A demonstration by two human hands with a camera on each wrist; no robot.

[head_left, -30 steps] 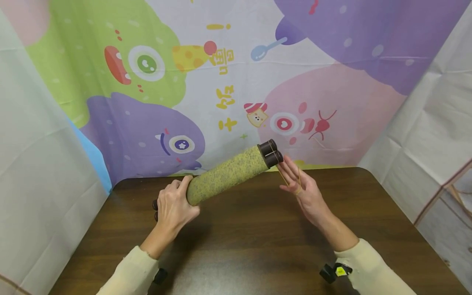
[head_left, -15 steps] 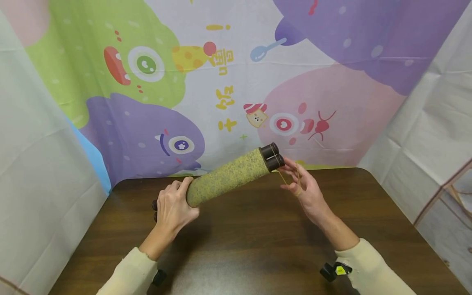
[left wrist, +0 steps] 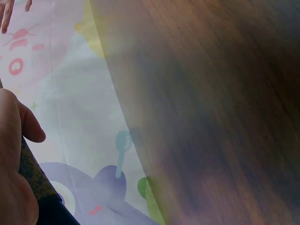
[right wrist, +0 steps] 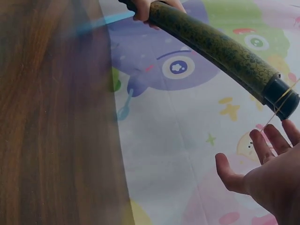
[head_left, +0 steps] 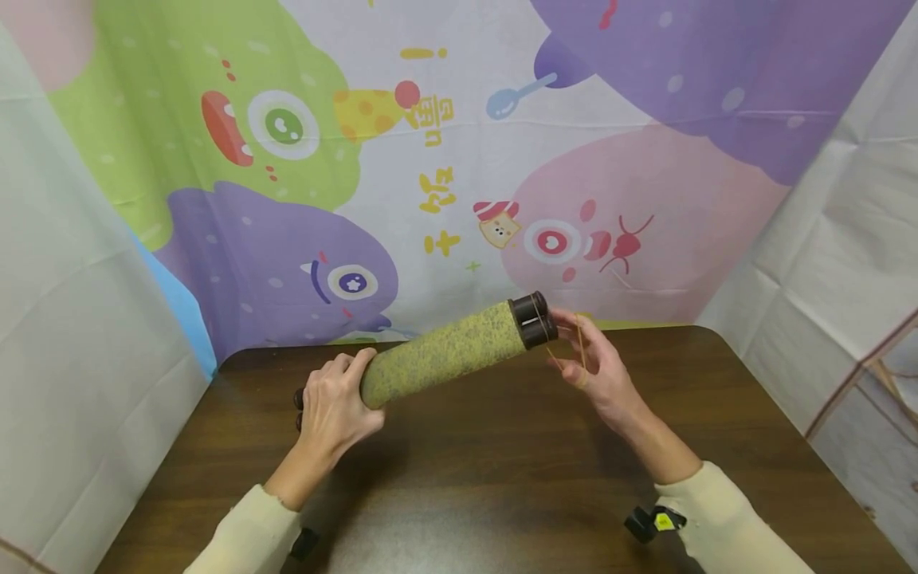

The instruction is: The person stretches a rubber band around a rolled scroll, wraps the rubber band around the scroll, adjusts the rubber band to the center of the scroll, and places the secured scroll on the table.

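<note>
A rolled scroll [head_left: 445, 355] in yellow-green patterned cloth hangs tilted over the table, its right end higher. My left hand [head_left: 335, 408] grips it near the left end, fingers wrapped over the top. Two dark roller ends [head_left: 538, 330] stick out at the right, with a thin band across them. A tan rubber band [head_left: 581, 341] is looped over the spread, slightly bent fingers and thumb of my right hand [head_left: 604, 384]. In the right wrist view the band runs up from the fingertips [right wrist: 255, 135] to the dark roller end [right wrist: 282, 96]. The left wrist view shows only part of the left hand [left wrist: 9, 140].
The dark wooden table [head_left: 459, 478] lies below both hands. Behind it hangs a cartoon-printed curtain [head_left: 430, 263], with pale cloth walls [head_left: 86, 335] on the sides. Small dark wrist devices [head_left: 641, 524] sit beside the sleeves.
The scroll's right end has dipped lower, with the left hand still gripping it. The right hand has bent its fingers more while the band stays looped over them.
</note>
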